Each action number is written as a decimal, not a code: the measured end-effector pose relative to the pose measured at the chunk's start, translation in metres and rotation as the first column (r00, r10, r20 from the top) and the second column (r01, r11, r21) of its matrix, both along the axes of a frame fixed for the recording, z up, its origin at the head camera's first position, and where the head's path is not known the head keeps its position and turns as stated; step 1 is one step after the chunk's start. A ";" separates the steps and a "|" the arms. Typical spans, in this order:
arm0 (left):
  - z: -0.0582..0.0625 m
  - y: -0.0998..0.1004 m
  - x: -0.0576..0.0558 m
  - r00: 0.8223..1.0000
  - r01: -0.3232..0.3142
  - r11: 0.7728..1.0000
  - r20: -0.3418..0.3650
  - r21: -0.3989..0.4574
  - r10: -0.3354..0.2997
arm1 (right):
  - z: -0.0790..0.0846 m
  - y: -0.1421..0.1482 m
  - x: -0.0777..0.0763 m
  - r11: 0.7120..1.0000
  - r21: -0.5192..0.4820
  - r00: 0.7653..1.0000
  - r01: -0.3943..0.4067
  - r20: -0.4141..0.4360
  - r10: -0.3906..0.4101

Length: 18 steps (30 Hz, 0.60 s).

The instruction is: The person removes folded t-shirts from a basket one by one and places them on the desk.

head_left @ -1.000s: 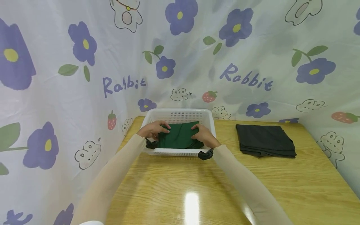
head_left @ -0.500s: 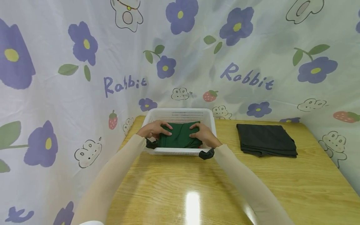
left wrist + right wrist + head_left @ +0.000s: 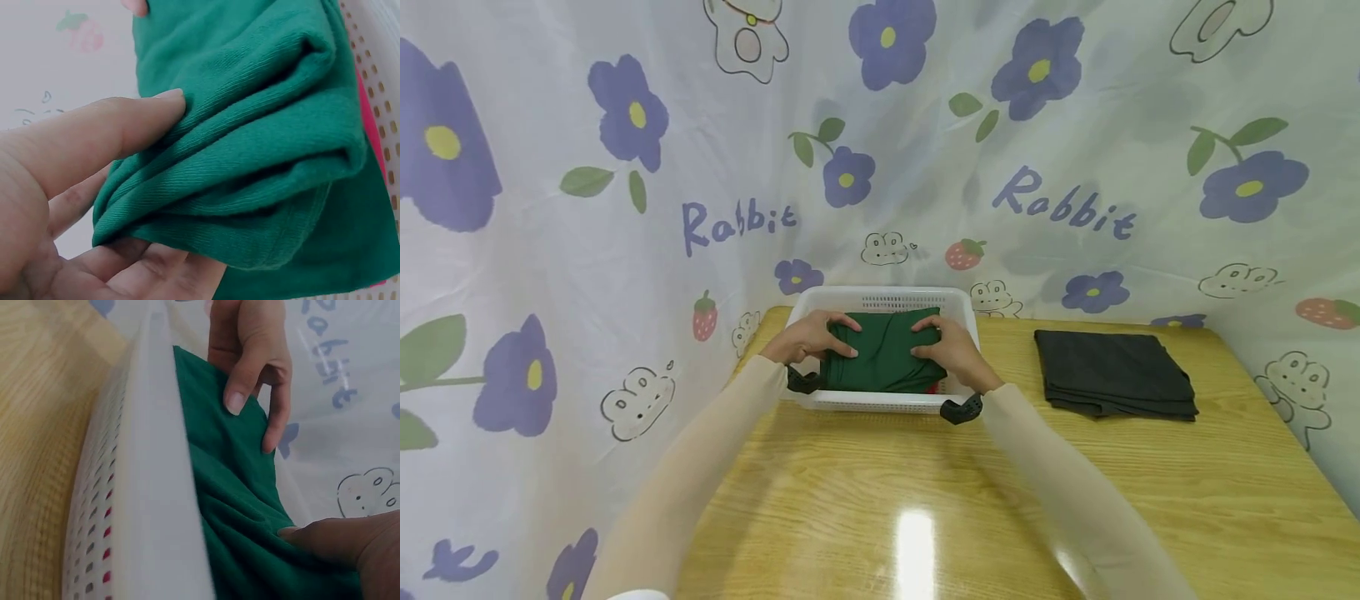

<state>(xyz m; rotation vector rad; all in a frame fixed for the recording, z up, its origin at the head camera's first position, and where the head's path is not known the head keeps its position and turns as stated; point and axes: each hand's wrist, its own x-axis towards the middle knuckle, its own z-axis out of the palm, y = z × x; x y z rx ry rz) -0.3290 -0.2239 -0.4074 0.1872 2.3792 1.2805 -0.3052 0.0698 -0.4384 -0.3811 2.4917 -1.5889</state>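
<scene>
1. Inside the white basket [image 3: 880, 402], I see folded green cloth [image 3: 887, 358], something pink [image 3: 367, 103] showing beneath it.
2. At its left side, I have the left hand [image 3: 812, 335] gripping, thumb above, fingers underneath; the right hand [image 3: 958, 354] grips the right side.
3. Beyond, folded black cloth [image 3: 1116, 375] lies on the desk [image 3: 842, 483].

A folded, creased green cloth [image 3: 887, 354] is held inside a white basket [image 3: 880, 401].
</scene>
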 end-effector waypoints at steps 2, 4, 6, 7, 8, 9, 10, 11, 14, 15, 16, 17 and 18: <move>0.004 0.002 0.001 1.000 0.001 1.000 -0.011 0.020 -0.001 | 0.004 0.005 0.001 1.000 -0.002 1.000 0.001 -0.018 -0.001; 0.007 0.004 0.002 1.000 0.006 0.999 -0.023 0.041 -0.005 | 0.007 0.010 0.002 1.000 -0.012 0.999 0.001 -0.032 -0.001; 0.010 0.006 0.003 0.999 0.015 0.998 -0.036 0.058 -0.013 | 0.011 0.015 0.003 1.000 -0.007 0.999 0.004 -0.047 -0.004; 0.011 0.007 0.003 0.999 0.019 0.998 -0.044 0.066 -0.016 | 0.013 0.017 0.004 1.000 -0.006 0.999 0.005 -0.053 -0.006; 0.012 0.008 0.004 0.998 0.025 0.998 -0.056 0.060 -0.022 | 0.015 0.020 0.005 1.000 -0.005 0.998 0.003 -0.055 -0.004; 0.014 0.009 0.005 0.998 0.026 0.998 -0.058 0.064 -0.023 | 0.017 0.023 0.006 1.000 -0.004 0.999 0.002 -0.055 -0.002; 0.015 0.011 0.006 0.998 0.029 0.997 -0.057 0.065 -0.025 | 0.019 0.026 0.007 1.000 0.002 0.999 0.004 -0.052 -0.004; 0.017 0.012 0.008 0.998 0.028 0.997 -0.055 0.070 -0.024 | 0.021 0.029 0.008 1.000 0.010 0.999 0.008 -0.047 -0.008; 0.023 0.019 0.013 0.999 0.024 0.995 -0.038 0.099 -0.020 | 0.025 0.039 0.012 1.000 0.022 0.999 0.011 -0.030 -0.010; 0.025 0.021 0.016 0.999 0.022 0.993 -0.031 0.116 -0.019 | 0.027 0.042 0.014 1.000 0.027 0.999 0.016 -0.030 -0.015; 0.027 0.024 0.018 0.999 0.026 0.993 -0.035 0.118 -0.022 | 0.029 0.045 0.015 0.999 0.029 0.999 0.019 -0.029 -0.018; 0.028 0.026 0.020 0.999 0.029 0.992 -0.039 0.125 -0.025 | 0.030 0.049 0.017 0.999 0.029 0.999 0.020 -0.031 -0.019; 0.029 0.028 0.021 0.998 0.036 0.992 -0.050 0.121 -0.030 | 0.032 0.052 0.018 1.000 0.023 0.999 0.019 -0.029 -0.018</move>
